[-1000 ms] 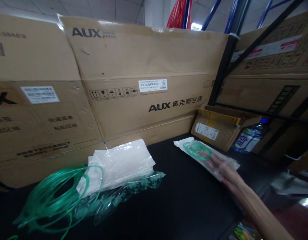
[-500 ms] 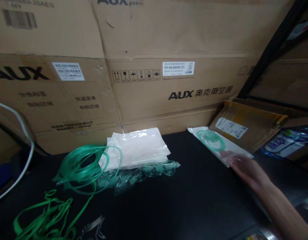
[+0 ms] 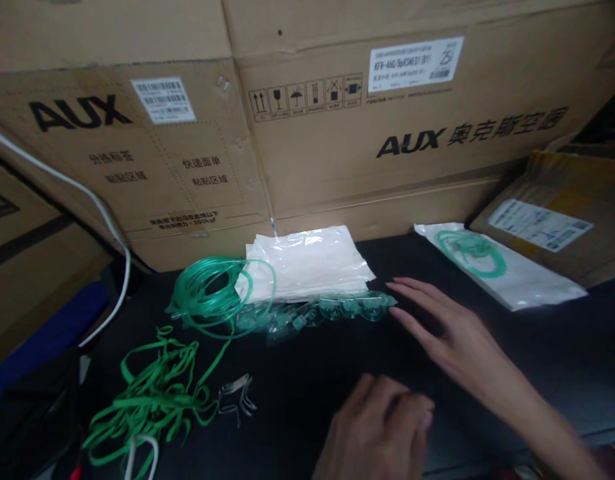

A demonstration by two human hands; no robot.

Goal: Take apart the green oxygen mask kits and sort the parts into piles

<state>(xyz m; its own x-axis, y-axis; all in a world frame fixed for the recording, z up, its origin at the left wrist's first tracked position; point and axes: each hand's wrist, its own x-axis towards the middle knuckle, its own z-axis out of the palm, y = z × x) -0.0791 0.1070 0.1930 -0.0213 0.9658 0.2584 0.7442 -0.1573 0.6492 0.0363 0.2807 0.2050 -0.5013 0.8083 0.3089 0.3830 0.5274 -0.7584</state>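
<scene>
My right hand (image 3: pixel 450 327) is open, with its fingers stretched toward the right end of a row of clear green mask-like plastic pieces (image 3: pixel 337 308). The fingertips are close to that end; whether they touch it I cannot tell. Low in the middle, my left hand (image 3: pixel 374 430) hovers over the dark table with bent fingers. Its fingertips are hidden and blurred. Behind the row lies a stack of white plastic pouches (image 3: pixel 307 263). At far right lies a filled white pouch (image 3: pixel 534 283), green tubing showing through its clear face.
Coiled green tubing (image 3: pixel 207 290) lies left of the stack. Nearer are tangled green straps (image 3: pixel 152 400) and small bent metal strips (image 3: pixel 237 397). Large cardboard boxes (image 3: pixel 312 160) stand behind, a smaller box (image 3: pixel 552 213) at right. A white cable (image 3: pixel 114 233) hangs at left.
My right hand has let go of the filled pouch at the right and moved left to the green pieces. My left hand has come into view. The camera has turned.
</scene>
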